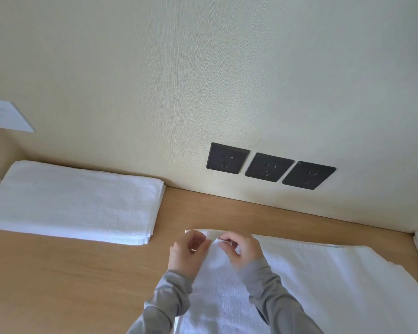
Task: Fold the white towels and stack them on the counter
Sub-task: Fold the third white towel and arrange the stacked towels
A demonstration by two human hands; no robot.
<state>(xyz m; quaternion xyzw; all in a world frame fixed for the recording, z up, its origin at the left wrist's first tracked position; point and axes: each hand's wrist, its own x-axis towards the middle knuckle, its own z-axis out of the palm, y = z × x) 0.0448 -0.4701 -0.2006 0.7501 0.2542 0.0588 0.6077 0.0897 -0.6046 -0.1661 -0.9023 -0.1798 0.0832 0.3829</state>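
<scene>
On the counter [58, 273], both hands pinch the towel [323, 273] edge

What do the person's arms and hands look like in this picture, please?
Both arms wear long grey sleeves, creased along the forearm and ending at the wrist. The left hand and right hand are bare: no gloves, and no rings or watch can be seen.

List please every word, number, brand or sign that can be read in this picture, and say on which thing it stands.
No text can be read.
White wall plate: faint grey marks, too blurred to read.
Three black sockets: only pin holes, no lettering visible.
Folded towels and the towel under the hands: no label or tag with print visible.
</scene>
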